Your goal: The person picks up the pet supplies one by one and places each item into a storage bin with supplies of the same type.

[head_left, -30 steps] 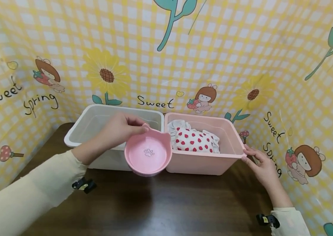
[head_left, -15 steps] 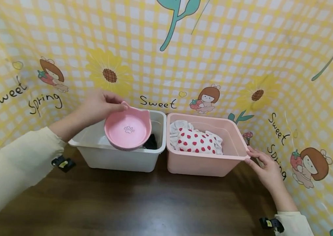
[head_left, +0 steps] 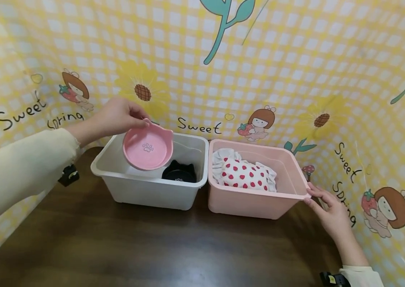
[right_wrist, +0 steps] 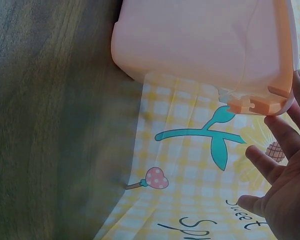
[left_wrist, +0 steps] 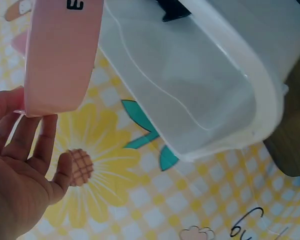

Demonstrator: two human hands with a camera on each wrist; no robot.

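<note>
My left hand (head_left: 119,116) pinches the eared edge of a pink cat-shaped bowl (head_left: 147,147), tilted so its paw-print inside faces me. In the left wrist view the outer wall of the bowl (left_wrist: 65,55) shows dark lettering. The bowl hangs over the white bin (head_left: 148,193). Inside that bin, at its right end, lies a black cat-eared bowl (head_left: 179,172). At the far right my right hand (head_left: 331,215) holds the rim corner of the pink bin (head_left: 252,204), thumb and fingers on either side. A ruffled pillow with red strawberries (head_left: 246,175) lies in the pink bin.
The two bins stand side by side on a dark wooden table (head_left: 173,247). Behind them and along both sides rises a yellow checked cloth (head_left: 277,67) with printed flowers and girls.
My left hand has carried the pink bowl left and back, from in front of the bins to over the white bin. The black bowl has come into sight. My right hand stays at the pink bin's corner.
</note>
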